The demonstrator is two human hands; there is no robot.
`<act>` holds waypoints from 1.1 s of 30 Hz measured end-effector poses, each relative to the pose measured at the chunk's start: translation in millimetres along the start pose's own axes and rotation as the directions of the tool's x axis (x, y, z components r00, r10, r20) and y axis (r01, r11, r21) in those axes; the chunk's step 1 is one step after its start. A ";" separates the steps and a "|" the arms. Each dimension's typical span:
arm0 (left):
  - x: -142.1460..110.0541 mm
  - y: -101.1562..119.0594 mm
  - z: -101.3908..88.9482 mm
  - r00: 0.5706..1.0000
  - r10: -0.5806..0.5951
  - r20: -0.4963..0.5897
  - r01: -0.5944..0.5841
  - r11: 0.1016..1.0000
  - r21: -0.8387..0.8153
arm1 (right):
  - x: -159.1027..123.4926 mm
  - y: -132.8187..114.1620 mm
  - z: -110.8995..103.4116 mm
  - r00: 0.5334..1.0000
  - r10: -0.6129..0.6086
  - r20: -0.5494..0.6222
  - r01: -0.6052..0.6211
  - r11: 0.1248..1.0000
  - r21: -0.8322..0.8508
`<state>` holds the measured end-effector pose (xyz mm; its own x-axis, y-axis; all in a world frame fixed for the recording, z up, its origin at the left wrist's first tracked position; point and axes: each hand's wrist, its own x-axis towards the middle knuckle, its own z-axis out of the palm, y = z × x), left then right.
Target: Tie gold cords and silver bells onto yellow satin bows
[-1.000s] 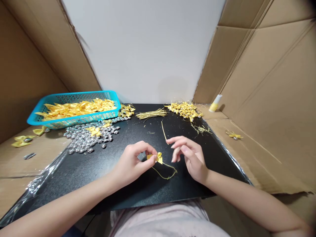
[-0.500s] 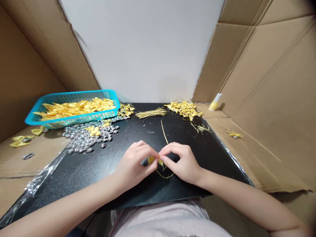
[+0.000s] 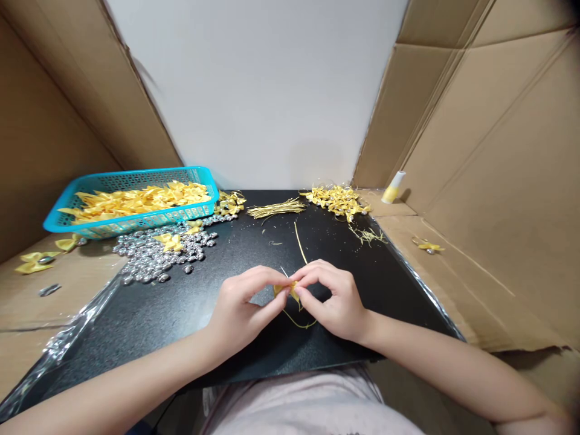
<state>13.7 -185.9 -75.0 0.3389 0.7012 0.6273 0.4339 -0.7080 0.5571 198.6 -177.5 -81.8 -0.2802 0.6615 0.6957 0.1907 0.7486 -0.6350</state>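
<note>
A yellow ribbon bow (image 3: 295, 295) is pinched between both hands above the near middle of the black table. My left hand (image 3: 249, 302) grips its left side with thumb and forefinger. On its right side, the thumb and fingers of my right hand (image 3: 333, 297) press together. A thin silvery needle-like piece (image 3: 284, 271) sticks up by the left fingertips; its lower end is hidden. Yellow cord (image 3: 301, 326) hangs in a loop below the bow. Beyond the right hand lies a straight gold strand (image 3: 299, 241). The fingers cover the bow's centre.
At the left stands a turquoise basket (image 3: 136, 225) of yellow bows, with silver beads (image 3: 151, 257) spread before it. Gold strands (image 3: 276, 208) lie at the back, beside a pile of beaded bows (image 3: 338, 200). Cord scraps (image 3: 368, 234) and a thread spool (image 3: 393, 187) are at the right. Cardboard walls flank the table.
The silvery needle-like piece now shows above the left fingertips. My left hand has shifted slightly, its fingers straighter. Both hands still pinch the bow.
</note>
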 end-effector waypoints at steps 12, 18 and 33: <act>-0.3 3.0 2.1 0.946 -0.309 0.096 0.323 0.921 -0.218 | 6.1 -1.1 -7.6 0.960 0.247 0.129 -0.252 0.967 0.028; -0.9 0.5 5.1 0.909 -0.398 0.125 0.417 0.859 -0.297 | 7.2 0.1 -8.4 0.935 0.313 0.169 -0.321 0.947 0.020; -0.2 2.8 7.2 0.839 -0.516 0.172 0.540 0.752 -0.379 | 5.1 3.5 -6.1 0.929 0.326 0.173 -0.340 0.939 0.057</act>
<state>20.9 -187.4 -77.5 0.2036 0.9682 0.1454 0.1927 -0.1853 0.9636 203.6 -171.3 -78.4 -0.3614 0.8509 0.3813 0.2208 0.4754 -0.8516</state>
